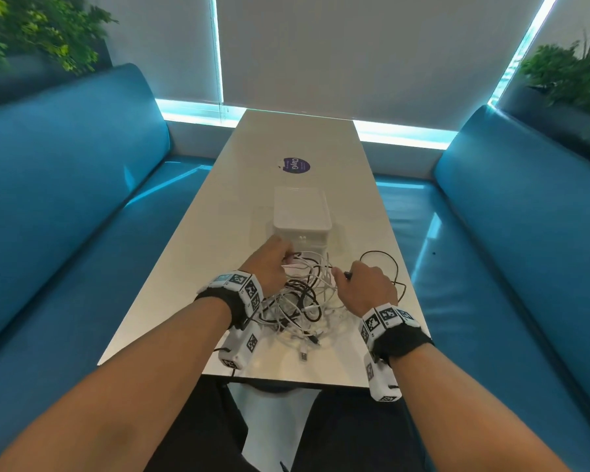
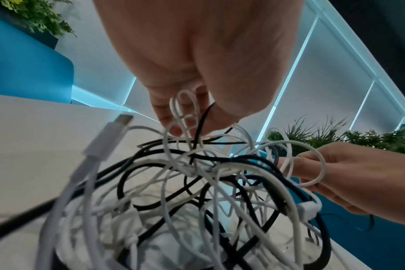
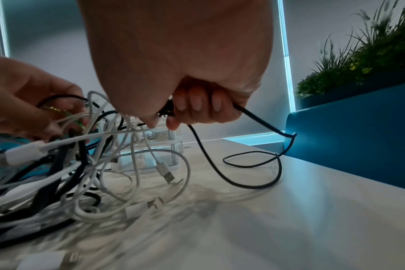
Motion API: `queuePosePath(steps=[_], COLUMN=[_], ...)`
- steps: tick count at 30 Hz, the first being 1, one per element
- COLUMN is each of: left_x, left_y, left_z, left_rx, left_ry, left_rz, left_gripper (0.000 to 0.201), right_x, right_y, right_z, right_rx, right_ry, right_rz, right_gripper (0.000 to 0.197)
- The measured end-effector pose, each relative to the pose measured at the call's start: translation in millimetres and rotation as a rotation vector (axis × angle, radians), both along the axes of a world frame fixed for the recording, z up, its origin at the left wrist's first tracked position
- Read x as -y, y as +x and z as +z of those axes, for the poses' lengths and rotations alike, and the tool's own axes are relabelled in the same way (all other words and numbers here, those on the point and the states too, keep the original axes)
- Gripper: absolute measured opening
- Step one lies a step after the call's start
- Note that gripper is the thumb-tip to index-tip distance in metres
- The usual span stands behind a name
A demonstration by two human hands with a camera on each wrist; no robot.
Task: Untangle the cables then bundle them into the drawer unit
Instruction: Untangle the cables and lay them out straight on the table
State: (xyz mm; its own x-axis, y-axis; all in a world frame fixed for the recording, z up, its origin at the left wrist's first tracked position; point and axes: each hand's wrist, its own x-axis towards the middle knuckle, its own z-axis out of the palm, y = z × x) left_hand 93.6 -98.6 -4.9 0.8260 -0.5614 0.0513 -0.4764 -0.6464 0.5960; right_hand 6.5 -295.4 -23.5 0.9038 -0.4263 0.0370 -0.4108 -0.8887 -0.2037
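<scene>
Both hands (image 1: 269, 264) (image 1: 368, 287) hover curled, pinching tangled cables (image 1: 304, 301).

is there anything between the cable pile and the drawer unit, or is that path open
Nothing visible blocks it. The tangled cables lie directly in front of the drawer unit on the table, with both hands in the pile: left hand pinching strands, right hand gripping a black cable. The drawers look closed.

White and black cables (image 1: 304, 298) are heaped in one tangle on the table. A white drawer unit (image 1: 302, 214) stands shut just behind.
</scene>
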Motion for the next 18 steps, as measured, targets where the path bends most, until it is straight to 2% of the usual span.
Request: queuePosePath(steps=[4, 7, 12, 16, 18], left_x=[7, 12, 20, 30, 35], left_y=[-7, -6, -8, -10, -8], left_z=[-1, -7, -8, -13, -16], left_rx=[-0.016, -0.049, -0.079, 0.011, 0.048], left_ry=[0.129, 0.097, 0.077, 0.148, 0.120], left_rz=[-0.033, -0.021, 0.050, 0.076, 0.083], left_gripper=[0.043, 0.049, 0.028, 0.033, 0.026], right_x=[-4, -4, -3, -7, -8], right_y=[1, 0, -1, -2, -1], right_z=[1, 2, 2, 1, -1], right_rx=[0.035, 0.060, 0.075, 0.113, 0.140], right_ry=[0.001, 0.009, -0.019, -0.045, -0.047], right_rz=[0.001, 0.007, 0.035, 0.112, 0.144], right_gripper=[0.054, 0.053, 0.048, 0.039, 0.037])
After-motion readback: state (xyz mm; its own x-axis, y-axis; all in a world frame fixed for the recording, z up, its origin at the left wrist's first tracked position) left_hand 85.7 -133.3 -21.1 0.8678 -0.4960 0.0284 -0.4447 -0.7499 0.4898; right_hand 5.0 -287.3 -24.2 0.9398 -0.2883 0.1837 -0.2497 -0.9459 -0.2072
